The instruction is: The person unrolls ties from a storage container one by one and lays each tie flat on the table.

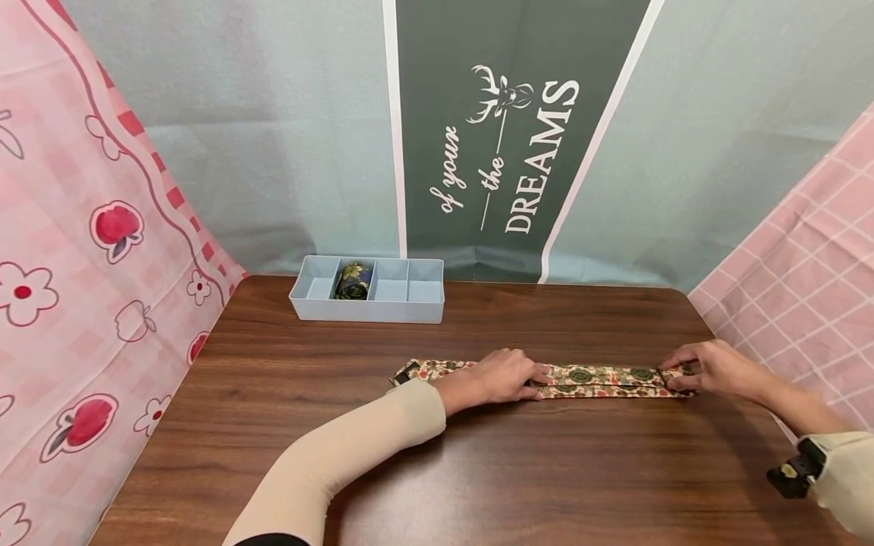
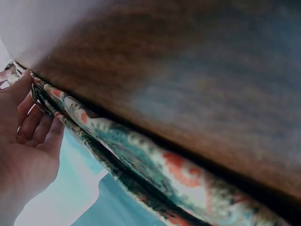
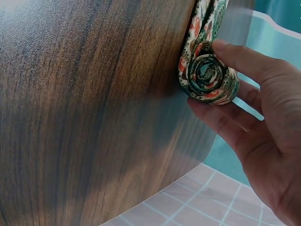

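One printed tie is lying lengthwise across the middle of the table, its two bands running side by side. Two hands are grasping it. The left hand is pinching it partway along, thumb and fingers on opposite edges. The right hand is gripping its right end, where the cloth is forming one coil; the right wrist view is showing the thumb on top of this coil and the fingers beneath. At the far left, the tie's other end is showing one dark patch, just beyond the left forearm.

One blue box is standing near the table's back edge, left of centre and apart from both hands. Its three dividers are making four compartments, and the second from the left is holding one rolled dark tie with a yellowish leaf pattern.

Two pale sleeves are covering the forearms, and one black device is sitting by the right cuff. One grey-green curtain is hanging behind, bearing one deer head. Two pink cloths are flanking the table, one per side.
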Available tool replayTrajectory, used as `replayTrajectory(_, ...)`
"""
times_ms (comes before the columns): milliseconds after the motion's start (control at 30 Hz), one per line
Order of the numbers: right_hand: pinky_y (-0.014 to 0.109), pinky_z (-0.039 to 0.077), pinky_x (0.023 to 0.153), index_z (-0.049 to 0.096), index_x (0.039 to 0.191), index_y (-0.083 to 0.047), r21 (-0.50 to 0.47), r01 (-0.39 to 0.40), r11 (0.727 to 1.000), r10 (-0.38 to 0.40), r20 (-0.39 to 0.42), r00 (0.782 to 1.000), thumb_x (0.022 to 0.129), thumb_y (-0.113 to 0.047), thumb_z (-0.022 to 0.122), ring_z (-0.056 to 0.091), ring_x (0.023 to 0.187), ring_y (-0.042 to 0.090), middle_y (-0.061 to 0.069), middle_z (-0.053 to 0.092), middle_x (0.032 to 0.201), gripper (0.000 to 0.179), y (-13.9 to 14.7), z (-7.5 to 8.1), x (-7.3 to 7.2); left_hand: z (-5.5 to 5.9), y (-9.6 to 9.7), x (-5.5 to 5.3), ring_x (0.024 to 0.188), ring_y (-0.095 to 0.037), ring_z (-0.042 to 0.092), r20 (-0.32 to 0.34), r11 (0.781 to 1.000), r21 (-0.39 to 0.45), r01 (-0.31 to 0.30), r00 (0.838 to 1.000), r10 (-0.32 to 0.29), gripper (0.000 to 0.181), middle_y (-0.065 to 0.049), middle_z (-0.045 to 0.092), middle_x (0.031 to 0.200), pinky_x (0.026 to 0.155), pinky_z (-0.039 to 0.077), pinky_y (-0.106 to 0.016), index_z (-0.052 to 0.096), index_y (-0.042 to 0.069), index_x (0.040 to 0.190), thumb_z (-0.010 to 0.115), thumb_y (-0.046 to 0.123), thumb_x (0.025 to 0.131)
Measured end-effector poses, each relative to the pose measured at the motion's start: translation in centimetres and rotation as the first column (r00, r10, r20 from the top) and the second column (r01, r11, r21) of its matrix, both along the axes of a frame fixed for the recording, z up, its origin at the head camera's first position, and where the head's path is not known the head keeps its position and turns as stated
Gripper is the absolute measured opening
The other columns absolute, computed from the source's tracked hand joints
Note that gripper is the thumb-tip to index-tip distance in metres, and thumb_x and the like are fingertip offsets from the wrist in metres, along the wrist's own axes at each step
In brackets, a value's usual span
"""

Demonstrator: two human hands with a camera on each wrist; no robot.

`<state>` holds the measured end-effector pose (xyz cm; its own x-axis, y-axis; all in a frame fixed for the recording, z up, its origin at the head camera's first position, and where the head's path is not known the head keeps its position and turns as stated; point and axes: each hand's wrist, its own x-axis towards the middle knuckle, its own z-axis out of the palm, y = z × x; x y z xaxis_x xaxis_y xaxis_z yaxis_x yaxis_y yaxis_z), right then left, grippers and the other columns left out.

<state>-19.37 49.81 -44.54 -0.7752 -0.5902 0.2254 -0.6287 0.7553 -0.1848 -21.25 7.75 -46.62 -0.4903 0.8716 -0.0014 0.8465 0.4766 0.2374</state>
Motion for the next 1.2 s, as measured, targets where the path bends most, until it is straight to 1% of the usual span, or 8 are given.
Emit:
replayTrajectory(233,0.013,0.046,0.062,0.084,0.093,-0.019,0.017,-0.052,0.998,0.053,-0.045,0.998,0.058,-0.009,0.101,0.066,0.080,-0.005,-0.005,0.078,0.090,0.040,0.1,0.1,0.2,0.1,-0.5,-0.1,0.129,-0.011,0.065,0.018,1.000,0.009,-0.006,1.000,0.006,0.038,0.008,0.061,0.150,0.100,0.056,-0.025,0.070,0.030,0.142,0.069,0.039,0.104)
replayTrajectory(400,0.011,0.048,0.064,0.084,0.094,-0.018,-0.007,-0.084,0.996,0.084,-0.040,0.996,0.058,-0.002,0.097,0.066,0.082,-0.005,-0.009,0.078,0.092,0.041,0.4,0.1,0.2,0.3,-1.0,-0.3,0.129,-0.011,0.065,0.031,1.000,0.013,-0.017,0.999,0.017,0.038,0.008,0.062,0.149,0.100,0.055,-0.024,0.071,0.031,0.140,0.071,0.039,0.103)
replayTrajectory(533,0.007,0.050,0.066,0.084,0.094,-0.018,-0.022,-0.106,0.994,0.105,-0.033,0.994,0.058,0.006,0.092,0.067,0.086,-0.005,-0.006,0.078,0.093,0.044,0.6,0.1,0.1,0.5,-1.4,-0.2,0.128,-0.011,0.066,0.041,1.000,0.013,-0.023,0.999,0.023,0.037,0.008,0.063,0.148,0.101,0.055,-0.025,0.072,0.030,0.139,0.073,0.038,0.102)
replayTrajectory(700,0.008,0.050,0.066,0.084,0.095,-0.019,-0.007,-0.117,0.993,0.117,-0.033,0.993,0.055,0.009,0.089,0.068,0.088,-0.005,-0.003,0.078,0.095,0.049,0.9,0.3,0.0,0.4,-2.0,-0.2,0.124,-0.011,0.068,0.046,1.000,0.016,-0.025,0.999,0.024,0.037,0.008,0.064,0.147,0.099,0.056,-0.025,0.073,0.029,0.137,0.074,0.039,0.101)
replayTrajectory(800,0.007,0.048,0.067,0.084,0.095,-0.020,0.008,-0.113,0.994,0.114,-0.041,0.993,0.052,0.010,0.089,0.069,0.088,-0.003,-0.002,0.078,0.095,0.052,0.9,0.5,-0.1,0.4,-2.5,-0.1,0.121,-0.011,0.070,0.047,0.999,0.022,-0.030,0.998,0.029,0.037,0.008,0.064,0.147,0.097,0.057,-0.025,0.073,0.030,0.137,0.074,0.038,0.101)
replayTrajectory(967,0.007,0.045,0.067,0.084,0.093,-0.021,0.038,-0.091,0.995,0.092,-0.019,0.996,0.050,0.009,0.090,0.069,0.088,-0.002,0.001,0.078,0.096,0.052,0.9,0.7,0.0,0.4,-3.1,0.0,0.121,-0.012,0.070,0.054,0.999,0.028,-0.039,0.998,0.037,0.037,0.007,0.064,0.146,0.096,0.057,-0.025,0.072,0.030,0.137,0.075,0.037,0.101)
replayTrajectory(1067,0.007,0.047,0.068,0.084,0.093,-0.022,0.044,-0.064,0.997,0.063,0.017,0.998,0.054,0.005,0.091,0.068,0.088,-0.003,0.001,0.079,0.096,0.048,0.8,0.7,0.3,0.6,-3.5,0.1,0.120,-0.013,0.071,0.065,0.999,0.025,-0.044,0.997,0.042,0.037,0.007,0.064,0.146,0.095,0.058,-0.026,0.073,0.029,0.137,0.075,0.036,0.100)
replayTrajectory(1200,0.007,0.051,0.069,0.084,0.092,-0.023,0.030,-0.030,0.999,0.028,0.054,0.998,0.063,-0.006,0.096,0.067,0.088,-0.006,-0.002,0.079,0.095,0.035,0.5,0.6,0.7,0.7,-4.0,0.3,0.119,-0.013,0.071,0.079,0.998,0.025,-0.056,0.995,0.054,0.036,0.007,0.064,0.146,0.095,0.058,-0.026,0.075,0.028,0.135,0.076,0.035,0.100)
